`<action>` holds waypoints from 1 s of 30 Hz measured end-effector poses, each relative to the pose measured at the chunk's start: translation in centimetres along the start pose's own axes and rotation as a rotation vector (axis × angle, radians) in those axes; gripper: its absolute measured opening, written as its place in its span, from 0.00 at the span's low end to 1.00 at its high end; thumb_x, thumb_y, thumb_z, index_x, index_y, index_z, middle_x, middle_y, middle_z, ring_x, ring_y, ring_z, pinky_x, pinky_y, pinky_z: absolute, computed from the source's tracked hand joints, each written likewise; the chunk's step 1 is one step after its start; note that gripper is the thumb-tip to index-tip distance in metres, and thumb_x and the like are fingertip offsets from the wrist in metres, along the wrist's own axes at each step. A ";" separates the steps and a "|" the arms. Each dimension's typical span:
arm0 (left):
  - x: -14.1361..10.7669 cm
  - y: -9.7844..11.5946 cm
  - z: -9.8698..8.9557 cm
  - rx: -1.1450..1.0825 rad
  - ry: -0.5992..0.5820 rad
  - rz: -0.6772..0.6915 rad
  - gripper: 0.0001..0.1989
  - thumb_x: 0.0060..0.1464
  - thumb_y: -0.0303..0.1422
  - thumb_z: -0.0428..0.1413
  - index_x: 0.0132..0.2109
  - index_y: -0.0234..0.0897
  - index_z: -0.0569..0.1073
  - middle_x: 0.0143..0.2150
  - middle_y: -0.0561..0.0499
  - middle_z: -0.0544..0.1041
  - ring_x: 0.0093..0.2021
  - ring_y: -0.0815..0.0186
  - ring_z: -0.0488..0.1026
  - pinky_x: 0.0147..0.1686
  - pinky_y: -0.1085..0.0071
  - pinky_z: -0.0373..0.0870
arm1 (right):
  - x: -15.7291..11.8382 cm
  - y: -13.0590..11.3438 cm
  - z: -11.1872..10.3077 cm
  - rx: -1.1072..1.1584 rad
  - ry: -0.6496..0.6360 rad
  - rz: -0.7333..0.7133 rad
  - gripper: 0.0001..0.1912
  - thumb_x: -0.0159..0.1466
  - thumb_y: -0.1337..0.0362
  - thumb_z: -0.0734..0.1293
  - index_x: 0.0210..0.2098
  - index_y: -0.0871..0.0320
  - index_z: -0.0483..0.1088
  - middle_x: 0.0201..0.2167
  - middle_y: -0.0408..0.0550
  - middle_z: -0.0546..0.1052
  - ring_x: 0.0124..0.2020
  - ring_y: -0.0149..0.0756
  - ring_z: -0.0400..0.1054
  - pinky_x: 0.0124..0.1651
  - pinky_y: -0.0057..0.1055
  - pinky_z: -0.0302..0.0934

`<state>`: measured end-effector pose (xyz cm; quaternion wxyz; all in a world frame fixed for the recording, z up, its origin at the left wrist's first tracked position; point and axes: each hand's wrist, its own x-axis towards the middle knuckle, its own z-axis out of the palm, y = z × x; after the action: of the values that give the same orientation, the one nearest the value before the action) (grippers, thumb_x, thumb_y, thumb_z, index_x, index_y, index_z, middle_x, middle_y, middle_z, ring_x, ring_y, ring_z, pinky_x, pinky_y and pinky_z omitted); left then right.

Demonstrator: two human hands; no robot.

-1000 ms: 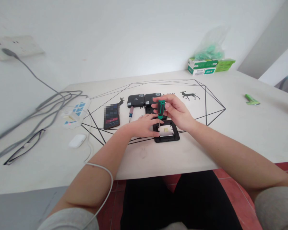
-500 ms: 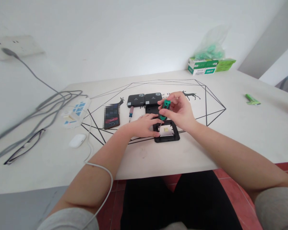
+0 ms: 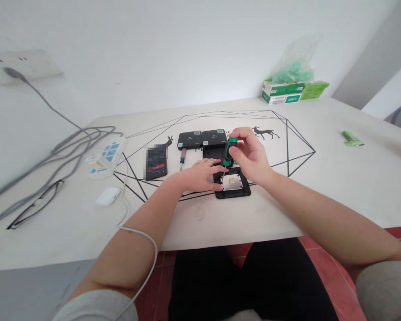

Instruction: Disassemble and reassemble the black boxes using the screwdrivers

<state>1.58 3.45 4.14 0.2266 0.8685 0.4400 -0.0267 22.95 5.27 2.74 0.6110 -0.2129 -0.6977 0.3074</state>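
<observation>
My right hand [image 3: 250, 154] grips a green and black screwdriver [image 3: 231, 150], its handle tilted and its thin shaft pointing down. The tip reaches the left side of a silver metal plate [image 3: 232, 183] with a small yellowish square on it. This plate sits inside an open black case [image 3: 232, 195] lying flat on the table. My left hand [image 3: 202, 177] holds the case by its left edge, thumb at the lower left and forefinger at the upper left. Behind it lies another black case part [image 3: 214, 153], partly hidden by my hands. Whether the tip sits in a screw is too small to tell.
Two closed black boxes [image 3: 190, 139] lie behind. A second screwdriver [image 3: 183, 156] and a phone [image 3: 156, 161] are at left, with a power strip [image 3: 108, 156], white earbud case [image 3: 108, 196], glasses [image 3: 35, 205] and grey cables. A white cable [image 3: 147, 235] crosses my left forearm.
My right fingers have shifted around the screwdriver handle, and its top has moved slightly up and to the right. My left hand and the case stay in place.
</observation>
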 end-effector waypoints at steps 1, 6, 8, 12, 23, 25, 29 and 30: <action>0.0 0.0 0.0 0.000 0.000 -0.005 0.33 0.62 0.52 0.61 0.71 0.51 0.69 0.79 0.42 0.57 0.78 0.39 0.50 0.74 0.38 0.51 | 0.0 0.0 -0.1 -0.010 -0.006 -0.013 0.11 0.71 0.58 0.67 0.52 0.48 0.72 0.51 0.50 0.73 0.49 0.41 0.72 0.48 0.43 0.76; -0.1 0.1 -0.1 0.011 0.005 -0.005 0.33 0.62 0.51 0.61 0.71 0.51 0.70 0.78 0.43 0.58 0.78 0.40 0.51 0.74 0.40 0.51 | -0.2 -0.6 0.0 0.015 -0.063 0.025 0.14 0.75 0.55 0.61 0.56 0.46 0.72 0.56 0.49 0.77 0.52 0.42 0.76 0.58 0.50 0.75; 0.0 0.2 -0.1 0.015 0.010 0.002 0.33 0.62 0.51 0.61 0.71 0.51 0.70 0.78 0.43 0.59 0.77 0.39 0.53 0.74 0.39 0.51 | -0.3 -0.6 0.1 0.048 -0.080 0.042 0.15 0.77 0.54 0.60 0.56 0.45 0.72 0.59 0.49 0.77 0.52 0.42 0.78 0.58 0.50 0.76; 0.0 0.1 0.0 0.023 -0.002 -0.005 0.33 0.63 0.52 0.60 0.72 0.51 0.69 0.79 0.42 0.56 0.78 0.39 0.51 0.74 0.39 0.49 | -0.3 -0.3 0.3 0.027 -0.021 -0.004 0.13 0.76 0.52 0.61 0.52 0.47 0.74 0.58 0.52 0.75 0.53 0.44 0.76 0.58 0.52 0.75; -0.1 0.0 0.1 0.008 0.008 0.004 0.33 0.63 0.51 0.61 0.71 0.50 0.69 0.80 0.43 0.56 0.79 0.40 0.50 0.74 0.39 0.51 | 0.0 -0.9 0.2 0.081 0.053 0.078 0.09 0.70 0.55 0.70 0.45 0.49 0.67 0.47 0.47 0.80 0.52 0.40 0.76 0.52 0.43 0.75; 0.0 0.0 0.1 0.014 0.014 0.015 0.33 0.63 0.51 0.61 0.71 0.50 0.69 0.80 0.42 0.55 0.79 0.40 0.49 0.74 0.38 0.51 | -0.3 -0.8 0.5 0.086 0.058 0.099 0.19 0.64 0.52 0.76 0.46 0.48 0.65 0.48 0.46 0.79 0.50 0.39 0.77 0.51 0.41 0.75; 0.0 -0.1 0.1 0.023 0.012 0.025 0.33 0.63 0.51 0.60 0.72 0.51 0.69 0.80 0.43 0.55 0.80 0.41 0.47 0.74 0.38 0.50 | -0.7 -0.3 1.1 0.110 0.074 0.148 0.24 0.61 0.52 0.78 0.48 0.47 0.63 0.48 0.44 0.76 0.45 0.36 0.78 0.45 0.37 0.77; 0.0 -0.1 0.1 0.021 0.009 0.021 0.33 0.63 0.52 0.60 0.72 0.51 0.68 0.80 0.43 0.55 0.80 0.41 0.47 0.74 0.38 0.50 | -0.8 -0.3 1.1 0.122 0.076 0.154 0.22 0.63 0.53 0.76 0.49 0.47 0.63 0.47 0.44 0.75 0.45 0.35 0.78 0.43 0.37 0.78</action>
<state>1.50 3.42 3.99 0.2160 0.8755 0.4315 -0.0250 22.00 4.37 2.32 0.6235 -0.2398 -0.6357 0.3869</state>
